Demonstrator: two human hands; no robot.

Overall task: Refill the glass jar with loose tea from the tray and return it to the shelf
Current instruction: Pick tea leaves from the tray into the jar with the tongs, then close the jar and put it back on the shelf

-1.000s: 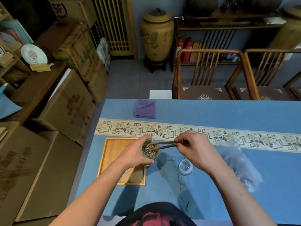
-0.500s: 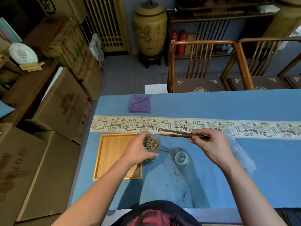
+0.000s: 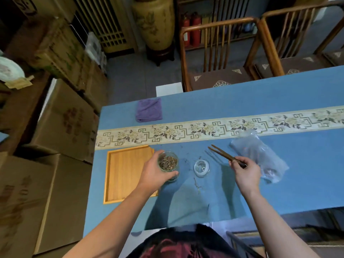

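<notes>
Here the left hand wraps the glass jar, fingers curled round its wall, holding it at the right edge of the wooden tray; whether its base touches the cloth cannot be told. The jar is open and shows dry tea leaves near its mouth, so the filling looks close to finished. The right hand pinches the wooden tongs near their back end, tips pointing up and left, apart from the jar and carrying nothing that can be made out.

To do this step well, the tongs want laying down flat on the cloth, clear of the jar, so the right hand is free for the glass lid, which lies between the two hands. The jar should be kept upright and steady while the lid goes on squarely, since the leaves sit high and a tilt would likely spill them. A few stray leaves lie on the blue tablecloth near the lid.

Further out, a clear plastic bag lies just right of the tongs, and a patterned runner crosses the table. A folded purple cloth sits beyond it. Past the table stand wooden chairs, a large ceramic urn, red fire extinguishers and, to the left, stacked cardboard boxes.
</notes>
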